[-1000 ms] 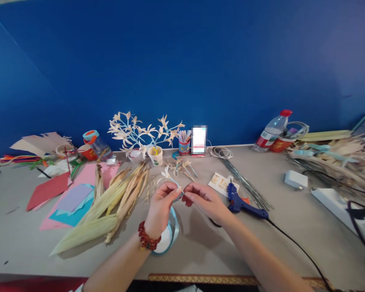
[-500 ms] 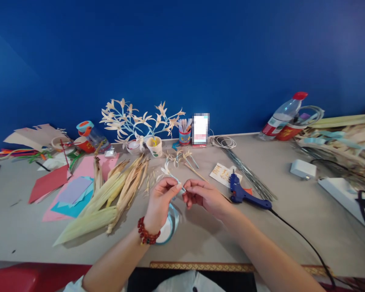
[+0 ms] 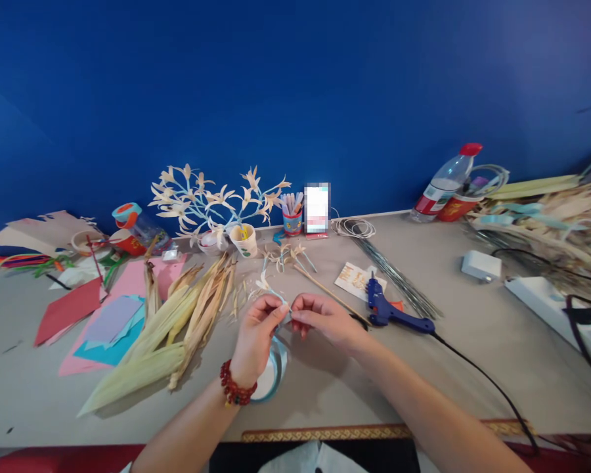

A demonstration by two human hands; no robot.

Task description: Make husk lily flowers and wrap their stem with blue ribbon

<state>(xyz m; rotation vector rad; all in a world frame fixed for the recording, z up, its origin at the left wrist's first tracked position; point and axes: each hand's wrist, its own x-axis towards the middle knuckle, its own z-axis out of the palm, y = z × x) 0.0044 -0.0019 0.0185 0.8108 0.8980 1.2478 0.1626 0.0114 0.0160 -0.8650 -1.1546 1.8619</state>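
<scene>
My left hand (image 3: 259,332), a red bead bracelet (image 3: 235,384) at its wrist, pinches a pale husk flower's light blue stem (image 3: 274,293) between thumb and fingers. The small petals (image 3: 262,282) point away from me. At the stem's lower end, the thumb and fingertips of my right hand (image 3: 325,318) are closed, touching the left fingertips. Fingers partly cover what lies between them. Below the left hand stands a roll of light blue tape (image 3: 280,371), with a strip rising towards the fingers. Several finished flowers (image 3: 286,255) lie just beyond.
Corn husks (image 3: 152,348) and coloured paper (image 3: 113,322) lie left. A blue glue gun (image 3: 391,312), its cord trailing, and wires (image 3: 398,279) are on the right. Behind stand a cup of flower branches (image 3: 243,242), a phone (image 3: 317,209) and a bottle (image 3: 440,187).
My right fingertips have come in against the left ones at the stem's lower end. The whole view has shifted slightly, with the table things appearing further left.
</scene>
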